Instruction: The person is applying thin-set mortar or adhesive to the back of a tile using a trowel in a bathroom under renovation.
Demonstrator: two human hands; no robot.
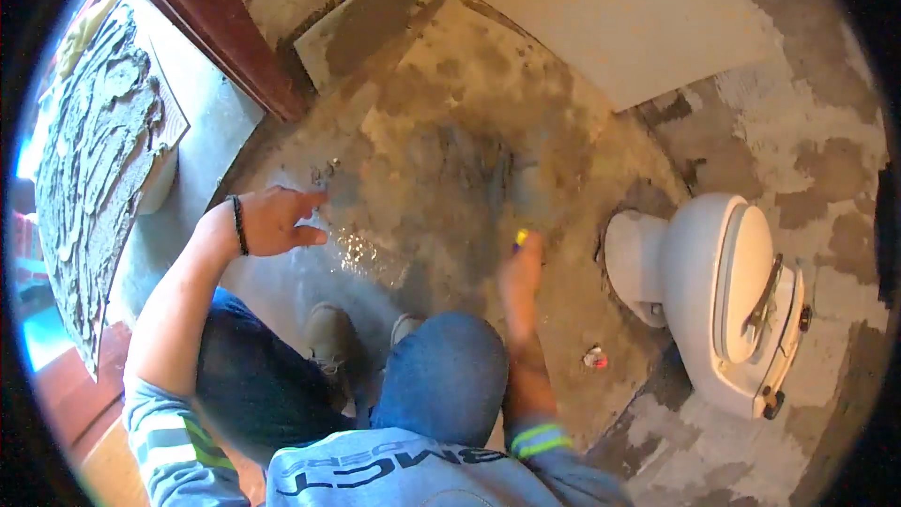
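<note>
My left hand (277,222), a dark bracelet at its wrist, hovers over the wet, stained cement floor (601,178) with its fingers apart and nothing in them. My right hand (521,272), slightly blurred, is closed around a small tool, of which only a yellow-and-dark end (521,238) shows. The rest of that tool is hidden or smeared, so its kind cannot be made out. Shiny water (357,252) lies on the floor between my hands. Small crumbs of debris (328,169) sit just beyond my left fingers.
A white toilet (704,282) stands at the right, its lid facing right. A large pale tile (619,14) is at the far side. At left, a mortar-covered tile (99,160) stands near a red-brown door frame (221,23). A crumpled scrap (595,357) lies near the toilet.
</note>
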